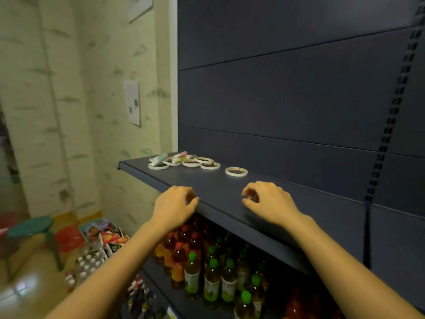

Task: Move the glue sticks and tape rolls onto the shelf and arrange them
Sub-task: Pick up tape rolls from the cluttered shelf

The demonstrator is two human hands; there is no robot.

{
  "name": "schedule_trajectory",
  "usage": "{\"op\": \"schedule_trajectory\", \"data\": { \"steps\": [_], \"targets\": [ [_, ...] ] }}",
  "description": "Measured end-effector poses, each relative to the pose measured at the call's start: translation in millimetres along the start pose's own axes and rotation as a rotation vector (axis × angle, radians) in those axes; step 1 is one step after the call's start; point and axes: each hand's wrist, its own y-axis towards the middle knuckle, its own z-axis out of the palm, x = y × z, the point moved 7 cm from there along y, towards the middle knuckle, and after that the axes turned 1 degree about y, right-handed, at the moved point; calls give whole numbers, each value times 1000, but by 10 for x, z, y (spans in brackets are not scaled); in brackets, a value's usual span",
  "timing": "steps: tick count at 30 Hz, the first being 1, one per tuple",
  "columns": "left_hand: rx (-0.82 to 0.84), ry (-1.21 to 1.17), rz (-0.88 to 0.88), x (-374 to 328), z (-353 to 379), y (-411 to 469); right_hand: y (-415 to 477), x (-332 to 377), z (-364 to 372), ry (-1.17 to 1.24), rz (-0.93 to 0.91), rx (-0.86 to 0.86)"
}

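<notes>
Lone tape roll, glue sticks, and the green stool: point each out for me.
Lone tape roll (236,171): head view, on its front rim.
Glue sticks (161,157): head view, on the greenish stick's body.
Green stool (31,226): head view, on the seat top.

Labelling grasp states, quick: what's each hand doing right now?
Left hand: empty, fingers loosely curled over the dark blue metal shelf front edge.
Right hand: empty, fingers loosely curled above the shelf.

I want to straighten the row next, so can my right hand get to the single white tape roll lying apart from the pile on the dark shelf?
Probably yes. The right hand hovers empty over the dark shelf, and only bare shelf lies between it and the lone white tape roll.
</notes>
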Motion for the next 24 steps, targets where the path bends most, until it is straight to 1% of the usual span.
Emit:
{"op": "schedule_trajectory", "data": {
  "steps": [4, 9, 12, 16, 21, 24],
  "targets": [
    [0, 21, 31, 575, -98, 218, 437, 302, 375, 29, 34, 31],
    [15, 35, 73, 1124, -73, 464, 907, 510, 729, 109, 117, -19],
    [17, 10, 65, 1299, -66, 608, 1077, 532, 855, 107, 148, -12],
    [-9, -34, 4, 1474, -1, 883, 1347, 472, 929, 67, 184, -29],
    [-20, -55, -31, 1576, 162, 1285, 1794, 274, 937, 13, 219, -89],
    [-9, -67, -45, 1611, 271, 1641, 2078, 83, 973, -33, 249, -93]
  ]
}}
